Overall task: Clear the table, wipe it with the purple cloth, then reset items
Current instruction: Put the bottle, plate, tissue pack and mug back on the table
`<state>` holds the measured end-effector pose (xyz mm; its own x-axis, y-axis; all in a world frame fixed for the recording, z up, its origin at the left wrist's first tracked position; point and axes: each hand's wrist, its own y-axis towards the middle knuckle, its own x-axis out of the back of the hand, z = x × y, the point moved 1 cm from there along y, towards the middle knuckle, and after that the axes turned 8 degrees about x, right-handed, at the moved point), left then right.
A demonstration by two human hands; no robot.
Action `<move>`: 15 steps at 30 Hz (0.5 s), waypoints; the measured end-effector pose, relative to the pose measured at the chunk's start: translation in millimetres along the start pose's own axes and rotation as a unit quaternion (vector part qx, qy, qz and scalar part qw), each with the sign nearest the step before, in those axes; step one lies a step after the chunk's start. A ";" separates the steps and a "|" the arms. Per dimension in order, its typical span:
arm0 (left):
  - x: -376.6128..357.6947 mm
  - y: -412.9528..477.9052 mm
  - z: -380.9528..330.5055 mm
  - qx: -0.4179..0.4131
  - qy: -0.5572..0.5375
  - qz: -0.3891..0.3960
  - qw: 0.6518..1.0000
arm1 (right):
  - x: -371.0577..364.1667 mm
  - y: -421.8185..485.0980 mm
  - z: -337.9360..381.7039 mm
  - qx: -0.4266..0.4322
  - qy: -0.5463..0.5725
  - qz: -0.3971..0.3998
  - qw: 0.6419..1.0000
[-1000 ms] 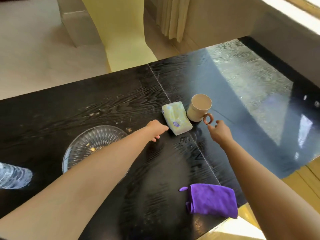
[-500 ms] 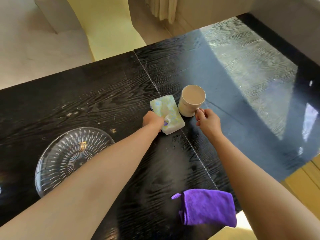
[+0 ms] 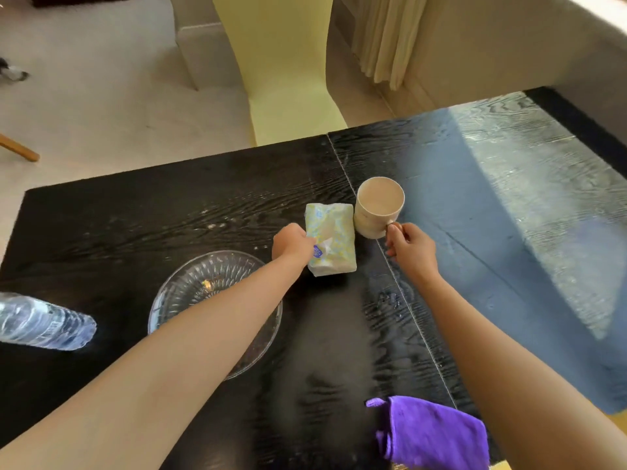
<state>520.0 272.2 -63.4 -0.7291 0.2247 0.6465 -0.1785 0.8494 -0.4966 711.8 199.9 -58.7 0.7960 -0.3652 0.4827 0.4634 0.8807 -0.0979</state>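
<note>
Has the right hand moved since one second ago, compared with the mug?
Yes. The right hand has closed in on the mug and now grips its handle; earlier it was open, just short of it.

- The black wood-grain worktop [image 3: 203, 212] has a seam running near to far, right of the middle.
- A tissue pack [image 3: 330, 239] lies mid-worktop, with a beige mug [image 3: 378, 206] just beside it on the right.
- A glass bowl [image 3: 190, 293] sits left of the middle.
- A water bottle [image 3: 44, 322] lies on its side at the left edge.
- A purple cloth [image 3: 434, 432] lies crumpled at the near edge.
</note>
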 end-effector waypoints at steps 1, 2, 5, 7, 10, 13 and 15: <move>13.9 0.3 6.8 0.002 -0.010 -0.010 1.000 | -6.2 -0.7 10.0 0.005 0.009 0.009 1.000; 28.5 -0.1 14.7 0.004 -0.017 -0.021 1.000 | -13.0 -1.7 20.2 0.010 0.015 0.020 1.000; 72.8 -5.7 45.7 0.010 -0.034 -0.057 0.998 | -38.7 -8.7 48.6 0.023 0.026 0.056 0.998; 102.6 -14.8 71.9 0.019 -0.032 -0.082 0.996 | -60.5 -18.1 66.0 0.038 0.033 0.083 0.995; 140.1 -29.2 120.4 0.041 -0.037 -0.110 0.992 | -94.2 -36.7 91.3 0.065 0.043 0.124 0.989; 169.5 -46.1 176.8 0.068 -0.042 -0.129 0.988 | -129.0 -59.3 111.1 0.083 0.055 0.162 0.982; 188.9 -58.4 217.5 0.092 -0.041 -0.138 0.985 | -153.8 -77.5 123.4 0.098 0.054 0.193 0.975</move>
<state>249.0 161.2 -38.2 -0.6854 -0.0473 0.7266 -0.4877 0.7708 -0.4099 505.4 225.0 -17.9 0.9379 -0.0159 0.3465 0.0469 0.9956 -0.0812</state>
